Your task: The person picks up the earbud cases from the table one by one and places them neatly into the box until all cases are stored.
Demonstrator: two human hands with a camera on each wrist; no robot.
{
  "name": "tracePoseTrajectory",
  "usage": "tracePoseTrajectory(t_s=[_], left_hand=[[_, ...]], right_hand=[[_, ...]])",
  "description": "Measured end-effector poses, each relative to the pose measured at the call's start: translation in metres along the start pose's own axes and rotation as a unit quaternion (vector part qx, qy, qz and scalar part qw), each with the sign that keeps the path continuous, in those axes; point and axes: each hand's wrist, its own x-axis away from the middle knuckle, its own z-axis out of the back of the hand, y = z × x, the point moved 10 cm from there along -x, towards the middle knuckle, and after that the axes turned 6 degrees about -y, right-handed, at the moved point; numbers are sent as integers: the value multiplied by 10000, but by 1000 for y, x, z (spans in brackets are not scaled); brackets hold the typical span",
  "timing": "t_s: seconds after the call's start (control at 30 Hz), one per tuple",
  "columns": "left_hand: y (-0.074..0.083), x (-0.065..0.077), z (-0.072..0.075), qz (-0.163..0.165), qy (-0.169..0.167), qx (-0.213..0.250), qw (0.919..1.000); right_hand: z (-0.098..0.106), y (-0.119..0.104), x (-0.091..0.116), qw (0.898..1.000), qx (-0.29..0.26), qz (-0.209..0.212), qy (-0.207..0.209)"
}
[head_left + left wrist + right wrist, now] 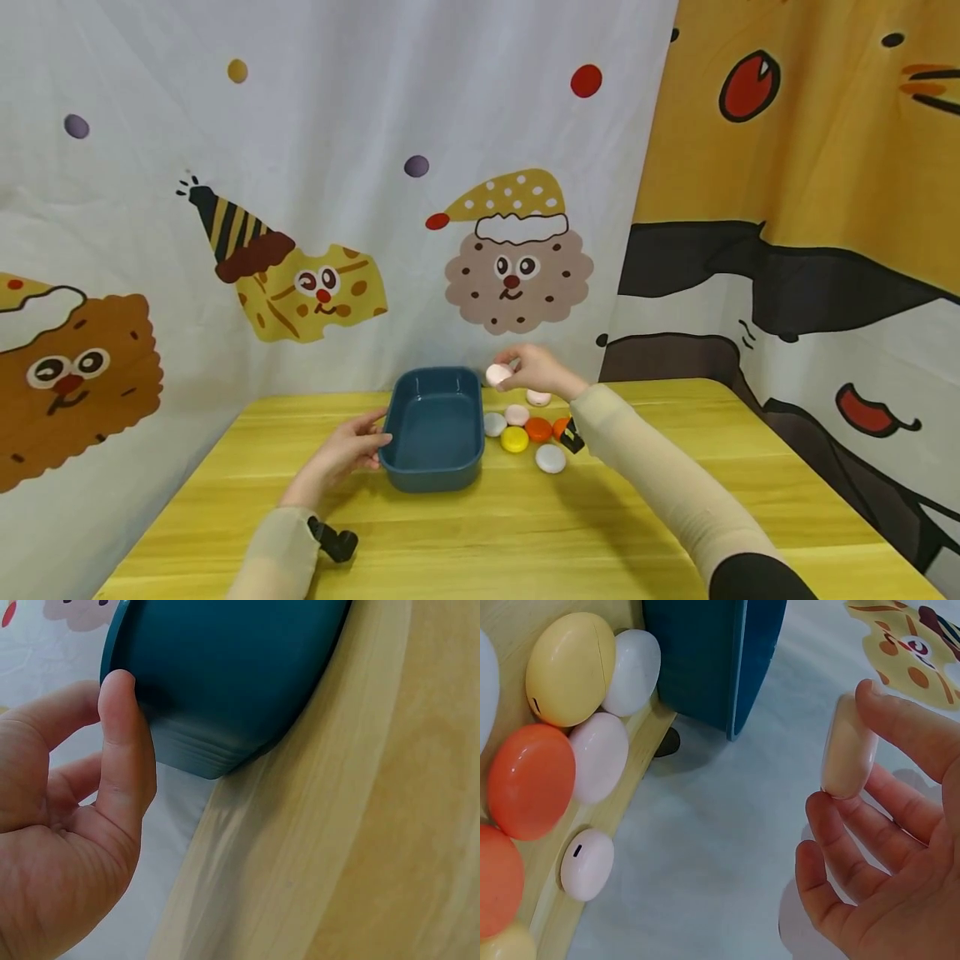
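Observation:
A deep blue rectangular tub stands on the table. My left hand is at its left side and holds the rim, with the thumb on the edge; the other fingertips are partly hidden. Right of the tub, and above the table, my right hand pinches a pale pink, round, flat glossy case between thumb and fingers. Beneath that hand lie similar cases: a yellow one, an orange one, a light pink one, a grey-white one and a white one.
Another pale pink case with a small dark slot lies near the table's back edge. A second orange case is partly cut off by the right wrist view. A printed curtain hangs behind the wood-grain table.

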Motion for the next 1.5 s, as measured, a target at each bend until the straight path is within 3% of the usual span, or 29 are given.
tracePoseTrajectory(t_s=[0.2,0.5,1.07,1.5], left_hand=[[-2,-1,-5,-55,-169,44,9998],[-3,1,-7,-41,-145,37,9999],[1,1,-3,49,26,97,9999],[0,-1,0,-64,-63,86,9999]], right_hand=[[-6,-6,-6,9999,69,86,-51],[-16,-15,-14,9995,175,271,-33],[-25,-12,-39,9997,254,68,-20],[-35,-28,-56,9998,30,149,-94]])
